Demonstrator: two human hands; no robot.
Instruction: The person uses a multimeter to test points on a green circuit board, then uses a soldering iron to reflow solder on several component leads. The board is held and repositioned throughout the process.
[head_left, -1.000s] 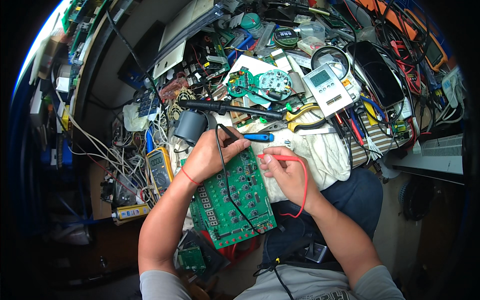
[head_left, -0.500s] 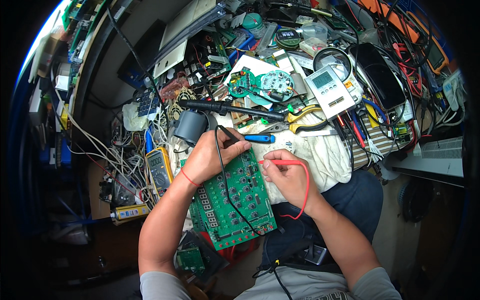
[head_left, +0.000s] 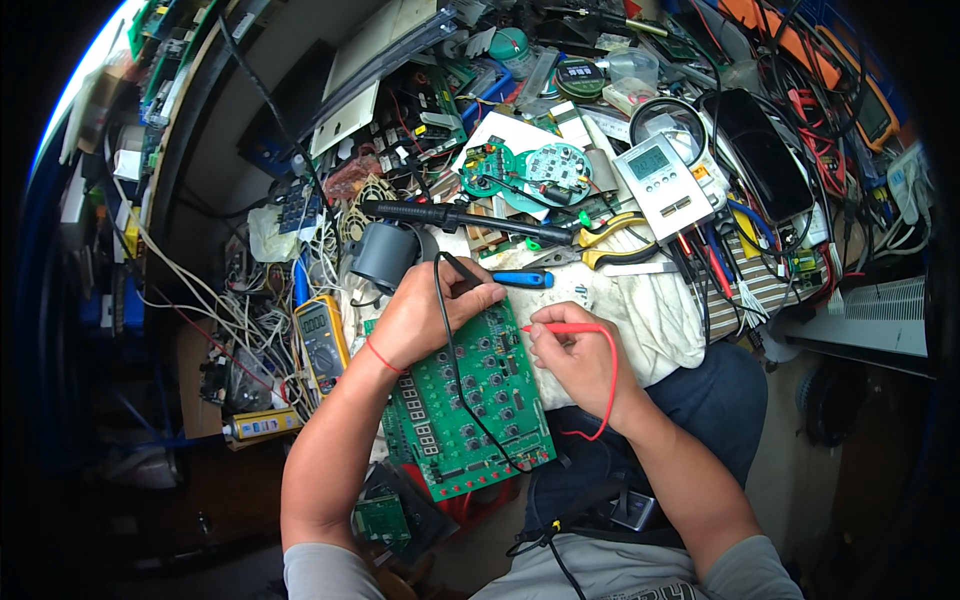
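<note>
I have the left hand point(head_left: 425, 312) pinching a black probe point(head_left: 461, 268) at the far end of a flat, rectangular green circuit board point(head_left: 485, 398); the right hand point(head_left: 588, 362) pinches a smooth red probe point(head_left: 572, 328) by its right edge. I cannot read the board's tiny markings. Creased white cloth point(head_left: 645, 320) lies alongside.

The bench point(head_left: 713, 314) has a stripy part and is very full. A dirty white cloth point(head_left: 655, 335) lies on its front. On the cloth are yellow-and-black pliers point(head_left: 622, 256) and a blue-handled tool point(head_left: 522, 280). Wires point(head_left: 215, 310) make a messy pile on the left.
</note>
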